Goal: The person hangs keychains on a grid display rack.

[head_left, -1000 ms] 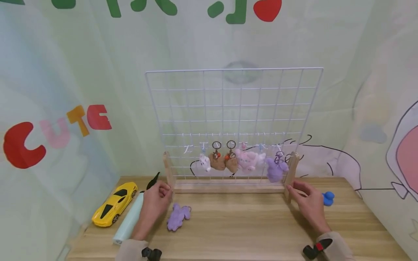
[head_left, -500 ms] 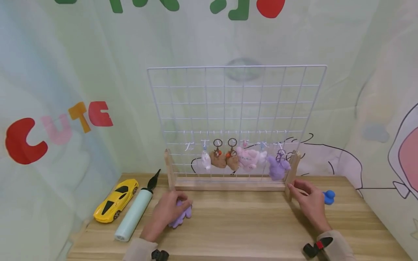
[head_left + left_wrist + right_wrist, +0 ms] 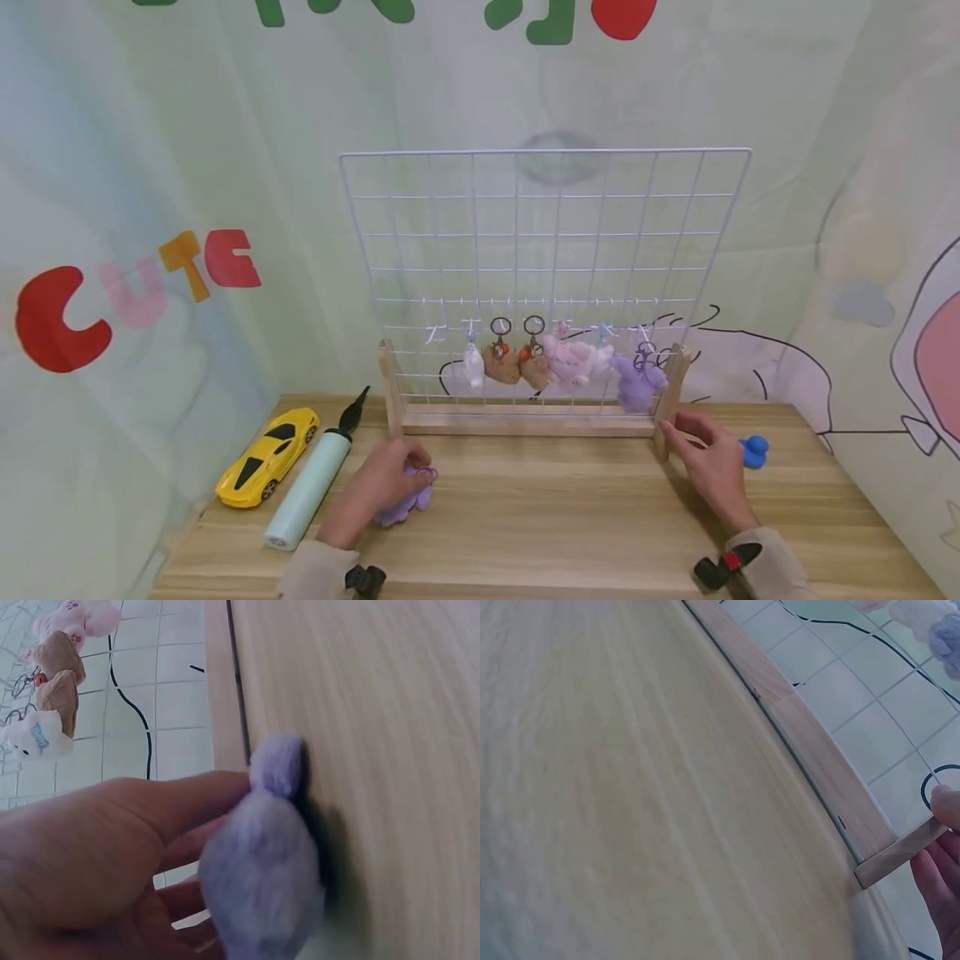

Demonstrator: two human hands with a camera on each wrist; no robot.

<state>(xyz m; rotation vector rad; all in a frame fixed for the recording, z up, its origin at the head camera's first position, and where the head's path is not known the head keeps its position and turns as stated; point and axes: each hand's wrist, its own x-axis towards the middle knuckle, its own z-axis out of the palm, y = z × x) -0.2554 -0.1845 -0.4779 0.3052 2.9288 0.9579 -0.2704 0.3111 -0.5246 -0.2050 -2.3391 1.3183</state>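
Note:
In the head view my left hand (image 3: 384,482) pinches a purple plush keychain (image 3: 402,508), just above the wooden table or touching it; I cannot tell which. The left wrist view shows thumb and fingers at the side of the plush (image 3: 259,862). My right hand (image 3: 711,468) grips the right wooden leg (image 3: 672,390) of a stand between thumb and fingers. That stand carries an upright white wire grid (image 3: 545,151). Along a low row hang plush keychains: a white one (image 3: 473,367), two brown ones (image 3: 501,367), a pink one (image 3: 567,364), another white one and a purple one (image 3: 637,387).
On the table's left lie a yellow toy car (image 3: 268,458) and a pale green hand pump (image 3: 309,492) with a black tip. A blue toy duck (image 3: 755,452) sits beyond my right hand. A printed cloth backdrop (image 3: 450,92) rises behind the grid.
My left hand has left the stand's left leg, come down toward the front and taken hold of the purple plush keychain. The right hand stays on the right leg.

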